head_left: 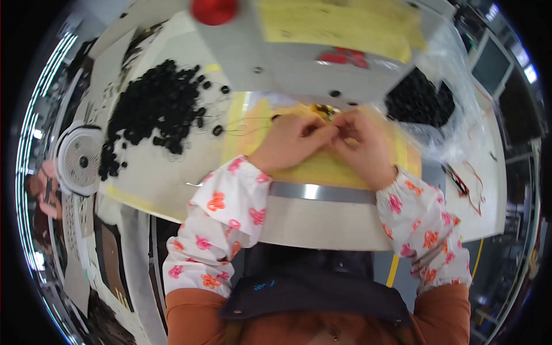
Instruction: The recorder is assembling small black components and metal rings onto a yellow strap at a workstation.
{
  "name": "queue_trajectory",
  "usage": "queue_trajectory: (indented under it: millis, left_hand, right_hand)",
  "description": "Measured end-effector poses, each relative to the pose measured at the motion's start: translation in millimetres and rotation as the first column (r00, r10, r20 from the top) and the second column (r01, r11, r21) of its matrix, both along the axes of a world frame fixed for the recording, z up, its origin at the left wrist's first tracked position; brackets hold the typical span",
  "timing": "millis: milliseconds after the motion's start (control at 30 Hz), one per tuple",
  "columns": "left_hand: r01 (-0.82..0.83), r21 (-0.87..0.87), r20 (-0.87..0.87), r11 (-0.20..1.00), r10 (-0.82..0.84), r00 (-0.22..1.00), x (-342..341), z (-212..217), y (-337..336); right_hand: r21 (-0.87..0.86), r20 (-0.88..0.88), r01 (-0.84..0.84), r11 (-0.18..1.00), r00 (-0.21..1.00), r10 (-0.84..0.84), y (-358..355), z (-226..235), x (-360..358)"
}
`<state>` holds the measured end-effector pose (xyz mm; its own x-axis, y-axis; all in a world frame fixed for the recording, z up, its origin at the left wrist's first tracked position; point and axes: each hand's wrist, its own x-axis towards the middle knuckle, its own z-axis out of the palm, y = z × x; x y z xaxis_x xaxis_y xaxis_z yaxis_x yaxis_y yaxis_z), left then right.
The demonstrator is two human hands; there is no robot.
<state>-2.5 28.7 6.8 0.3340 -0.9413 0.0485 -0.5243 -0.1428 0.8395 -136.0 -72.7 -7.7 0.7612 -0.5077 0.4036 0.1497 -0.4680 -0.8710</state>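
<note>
My left hand [292, 141] and my right hand [363, 148] meet over the yellow-covered work plate [322, 174] of a pale machine. Thumbs and fingertips are pinched together on both, nearly touching each other. Whatever lies between them is too small and blurred to name. Just behind the fingertips shows a brass-coloured part [325, 109] of the machine. A small black piece [276, 117] sits by my left knuckles. Thin threads run from there toward another black piece [217, 130] further left. Above my hands looms the machine head [247, 54], with yellow paper [339, 26] on it.
A heap of small black pieces [152, 106] with loose threads covers the left of the table. More black pieces [420, 100] lie in a clear plastic bag [460, 129] at right. A white fan [82, 161] stands far left. Dark-handled snips [458, 183] lie at right.
</note>
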Motion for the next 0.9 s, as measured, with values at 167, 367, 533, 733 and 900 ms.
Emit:
queue_trajectory:
  millis: [167,367,533,733,900]
  left_hand:
    - [0.001,-0.158,0.103,0.987,0.015,0.995,-11,-11,-2]
    - [0.03,-0.085,0.091,0.996,-0.022,0.996,-8,-3,2]
    - [0.091,-0.116,0.035,0.989,-0.088,0.996,2,-9,2]
    - [0.065,-0.093,0.068,0.994,-0.059,0.996,-3,-10,-2]
    - [0.035,-0.217,0.111,0.976,-0.01,0.994,-1,-17,0]
  right_hand:
    - [-0.443,-0.1,-0.013,0.896,0.994,-0.035,4,6,-16]
    - [-0.515,-0.132,-0.086,0.853,0.991,0.02,8,10,-16]
    - [-0.572,-0.095,-0.09,0.815,0.995,0.043,6,9,-9]
    - [-0.414,-0.128,0.002,0.91,0.99,-0.06,1,7,-15]
    - [-0.058,-0.217,0.051,0.997,0.974,-0.063,-7,-1,-13]
